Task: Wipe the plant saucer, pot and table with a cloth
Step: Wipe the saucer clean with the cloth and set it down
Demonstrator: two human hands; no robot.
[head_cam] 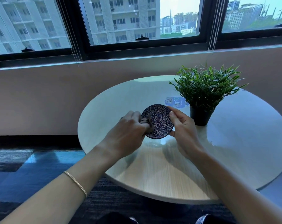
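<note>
Left hand: fingers curled round a small dark cloth, pressing it against the left part of the saucer's patterned face.
Right hand: grips the blue-patterned saucer by its right rim, thumb on the upper edge, fingers behind.
Saucer: centre of the frame, tilted toward the camera and apparently lifted just off the table.
Step in hand: wiping the saucer, as I read it; the pot and table look not yet begun.
Pot: black, upright, right of centre, just beside the right hand but apart from the saucer. It holds a bushy green plant.
Table: round, pale wood-grain top with a glossy sheen. A blue sticker lies between saucer and pot (lettering too blurred to read).
Next move: probably a sweep of the cloth across the rest of the face and rim, the right hand turning the saucer. After that it needs setting down, to free a hand for steadying the pot.
Surroundings: a thin bracelet on the left forearm at lower left, and a dark-framed window across the top.
</note>
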